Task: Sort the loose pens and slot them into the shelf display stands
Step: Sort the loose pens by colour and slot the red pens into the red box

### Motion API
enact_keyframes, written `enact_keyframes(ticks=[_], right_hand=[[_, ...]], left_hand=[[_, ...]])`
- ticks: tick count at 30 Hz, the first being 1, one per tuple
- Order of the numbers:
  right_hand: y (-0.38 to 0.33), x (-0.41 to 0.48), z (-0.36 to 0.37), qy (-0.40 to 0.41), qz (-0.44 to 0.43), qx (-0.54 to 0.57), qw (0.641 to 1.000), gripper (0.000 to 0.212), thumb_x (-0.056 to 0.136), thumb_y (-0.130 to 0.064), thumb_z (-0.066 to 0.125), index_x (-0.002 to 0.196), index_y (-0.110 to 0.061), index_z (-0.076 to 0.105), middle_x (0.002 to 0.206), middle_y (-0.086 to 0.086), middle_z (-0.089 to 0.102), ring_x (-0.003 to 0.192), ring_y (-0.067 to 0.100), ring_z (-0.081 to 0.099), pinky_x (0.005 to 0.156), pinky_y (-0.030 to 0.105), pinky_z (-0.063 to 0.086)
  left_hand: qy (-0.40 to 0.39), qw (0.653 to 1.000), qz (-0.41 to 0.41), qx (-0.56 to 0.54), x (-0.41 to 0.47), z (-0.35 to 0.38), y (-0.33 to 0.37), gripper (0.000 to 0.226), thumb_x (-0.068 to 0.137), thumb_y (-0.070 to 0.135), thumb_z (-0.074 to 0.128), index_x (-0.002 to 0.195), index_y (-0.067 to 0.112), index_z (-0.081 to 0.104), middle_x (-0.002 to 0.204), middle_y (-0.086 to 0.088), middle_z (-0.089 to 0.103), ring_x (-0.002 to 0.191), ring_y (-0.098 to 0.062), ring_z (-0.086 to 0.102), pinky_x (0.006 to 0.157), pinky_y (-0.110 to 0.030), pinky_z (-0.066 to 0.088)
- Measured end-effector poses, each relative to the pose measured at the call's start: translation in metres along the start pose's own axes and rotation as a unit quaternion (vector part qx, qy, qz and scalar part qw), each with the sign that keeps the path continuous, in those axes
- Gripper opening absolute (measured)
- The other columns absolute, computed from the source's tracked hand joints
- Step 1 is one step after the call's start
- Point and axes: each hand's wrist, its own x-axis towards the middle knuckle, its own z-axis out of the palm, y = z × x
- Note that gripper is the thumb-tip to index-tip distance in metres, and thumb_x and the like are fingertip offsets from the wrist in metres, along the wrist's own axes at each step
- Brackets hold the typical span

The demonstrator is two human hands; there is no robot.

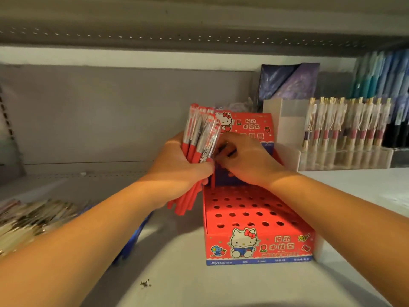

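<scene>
Pens with red barrels, the red pens (pixel 200 138), form one tight bundle at the frame's centre, too closely packed to count. One left hand (pixel 177 167) wraps its curled fingers round the bundle, and one right hand (pixel 245 160) pinches a pen on its right side. Just below sits one red display stand (pixel 254 247) with rows of round holes, on the shelf (pixel 221 284). One clear stand (pixel 345 158) of gold-clipped pens (pixel 345 120) is at right. One loose pile of pens (pixel 33 216) lies lower left.

White shelf (pixel 354 189), red holed display stand (pixel 254 209) at centre, clear pen rack (pixel 343 157) right, loose pens (pixel 33 216) left
</scene>
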Motion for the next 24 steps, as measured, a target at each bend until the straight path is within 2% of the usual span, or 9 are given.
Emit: enact_keyframes(ticks=[2, 4, 6, 7, 9, 12, 15, 20, 24], right_hand=[[-0.005, 0.001, -0.002, -0.024, 0.021, 0.006, 0.999, 0.02, 0.088, -0.009, 0.066, 0.106, -0.018, 0.067, 0.088, 0.004, 0.07, 0.075, 0.023, 0.07, 0.066, 0.044, 0.06], [-0.006, -0.002, -0.002, -0.002, 0.016, 0.006, 1.0, 0.021, 0.089, -0.007, 0.064, 0.107, -0.018, 0.07, 0.095, 0.002, 0.071, 0.084, 0.019, 0.069, 0.076, 0.042, 0.059], [-0.011, -0.007, -0.001, 0.037, -0.018, 0.003, 0.999, 0.03, 0.087, 0.0, 0.06, 0.108, -0.017, 0.071, 0.103, -0.001, 0.072, 0.092, 0.014, 0.066, 0.087, 0.033, 0.054], [-0.014, -0.009, 0.0, 0.052, -0.028, 0.023, 0.998, 0.035, 0.085, 0.004, 0.057, 0.109, -0.016, 0.07, 0.105, -0.001, 0.071, 0.093, 0.014, 0.065, 0.086, 0.028, 0.052], [-0.019, -0.012, -0.001, 0.067, -0.025, 0.135, 0.988, 0.038, 0.083, 0.012, 0.056, 0.106, -0.017, 0.066, 0.099, -0.001, 0.069, 0.086, 0.013, 0.064, 0.075, 0.021, 0.051], [-0.028, -0.016, 0.0, 0.045, 0.005, 0.315, 0.948, 0.033, 0.086, 0.013, 0.058, 0.095, -0.018, 0.064, 0.084, 0.001, 0.07, 0.072, 0.01, 0.067, 0.058, 0.02, 0.051], [-0.027, -0.021, 0.001, 0.043, 0.024, 0.337, 0.94, 0.021, 0.088, 0.005, 0.063, 0.091, -0.016, 0.065, 0.082, 0.003, 0.071, 0.07, 0.011, 0.067, 0.057, 0.023, 0.052], [-0.026, -0.021, -0.003, 0.043, 0.06, 0.37, 0.926, 0.015, 0.088, 0.007, 0.06, 0.087, -0.007, 0.065, 0.079, 0.01, 0.07, 0.069, 0.017, 0.066, 0.057, 0.024, 0.052], [-0.026, -0.023, -0.005, 0.049, 0.067, 0.36, 0.929, 0.016, 0.089, 0.0, 0.064, 0.105, -0.002, 0.066, 0.096, 0.018, 0.073, 0.076, 0.023, 0.069, 0.055, 0.029, 0.053]], left_hand=[[-0.006, 1.0, -0.005, -0.008, -0.001, 0.0, -0.001, 0.025, 0.079, -0.002, 0.07, 0.081, 0.021, 0.061, 0.054, -0.005, 0.065, 0.045, -0.018, 0.063, 0.043, -0.03, 0.055], [-0.017, 1.0, -0.01, -0.012, -0.002, 0.0, -0.002, 0.024, 0.08, -0.002, 0.07, 0.083, 0.02, 0.061, 0.055, -0.006, 0.065, 0.047, -0.019, 0.064, 0.045, -0.031, 0.056], [-0.027, 0.999, -0.012, -0.019, -0.003, -0.001, -0.001, 0.022, 0.08, -0.002, 0.069, 0.086, 0.018, 0.061, 0.055, -0.007, 0.066, 0.047, -0.019, 0.065, 0.046, -0.031, 0.056], [-0.03, 0.999, -0.011, -0.023, -0.003, -0.001, 0.0, 0.022, 0.08, -0.003, 0.068, 0.087, 0.017, 0.061, 0.055, -0.008, 0.066, 0.047, -0.02, 0.065, 0.046, -0.031, 0.056], [-0.03, 0.999, -0.007, -0.031, -0.001, -0.001, 0.001, 0.022, 0.08, -0.005, 0.066, 0.088, 0.015, 0.061, 0.054, -0.01, 0.065, 0.045, -0.02, 0.064, 0.045, -0.032, 0.057], [-0.028, 0.999, -0.001, -0.035, -0.001, -0.001, 0.002, 0.024, 0.08, -0.006, 0.065, 0.09, 0.015, 0.06, 0.053, -0.008, 0.064, 0.045, -0.019, 0.064, 0.045, -0.033, 0.057], [-0.035, 0.999, -0.004, -0.029, -0.001, -0.001, 0.002, 0.024, 0.08, -0.005, 0.065, 0.09, 0.016, 0.06, 0.054, -0.008, 0.065, 0.047, -0.021, 0.064, 0.046, -0.034, 0.057], [-0.059, 0.998, -0.002, -0.018, 0.001, 0.0, 0.003, 0.025, 0.08, -0.003, 0.066, 0.093, 0.017, 0.06, 0.055, -0.008, 0.066, 0.046, -0.019, 0.064, 0.045, -0.029, 0.054], [-0.067, 0.998, -0.002, -0.015, 0.001, 0.003, 0.004, 0.025, 0.081, 0.001, 0.07, 0.098, 0.018, 0.061, 0.054, -0.004, 0.065, 0.045, -0.016, 0.063, 0.044, -0.025, 0.052]])
